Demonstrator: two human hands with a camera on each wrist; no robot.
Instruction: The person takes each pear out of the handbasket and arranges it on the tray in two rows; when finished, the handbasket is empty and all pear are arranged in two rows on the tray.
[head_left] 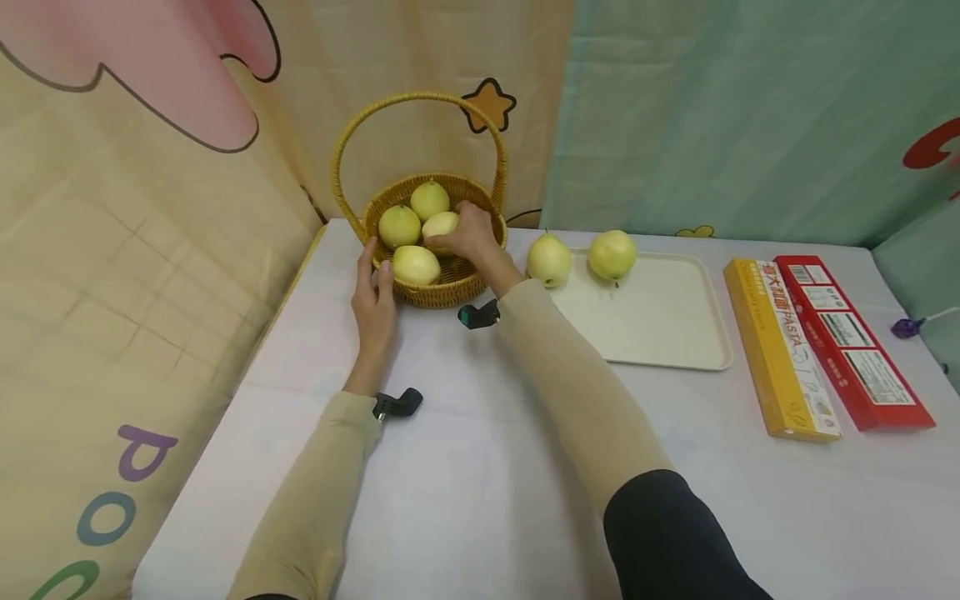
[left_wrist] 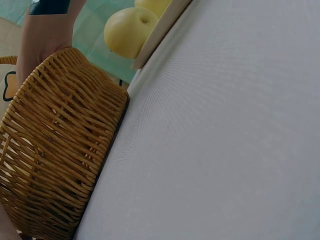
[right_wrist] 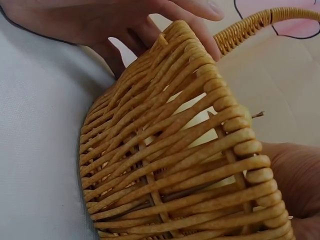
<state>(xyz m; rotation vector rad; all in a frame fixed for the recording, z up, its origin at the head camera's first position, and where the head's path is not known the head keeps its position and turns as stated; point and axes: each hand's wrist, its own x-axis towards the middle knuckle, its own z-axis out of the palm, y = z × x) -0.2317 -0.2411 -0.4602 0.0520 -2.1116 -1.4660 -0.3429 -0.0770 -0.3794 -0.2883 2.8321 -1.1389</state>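
A yellow wicker basket (head_left: 442,293) with a tall handle stands at the back left of the white table (head_left: 480,467). Several pale yellow pears lie in it. My right hand (head_left: 461,233) reaches into the basket and grips one pear (head_left: 438,223) from above. The left hand (head_left: 375,271) lies on the table with straight fingers against the basket's left wall. In the right wrist view the basket's weave (right_wrist: 190,170) fills the frame and the left hand's fingers (right_wrist: 165,30) rest at its rim. The left wrist view shows the basket wall (left_wrist: 55,150).
A cream tray (head_left: 660,325) lies right of the basket, with two pears (head_left: 549,260) (head_left: 612,254) at its far edge; one pear (left_wrist: 131,31) shows in the left wrist view. A yellow pasta box (head_left: 780,350) and a red box (head_left: 847,342) lie further right. Curtains close off the back and left.
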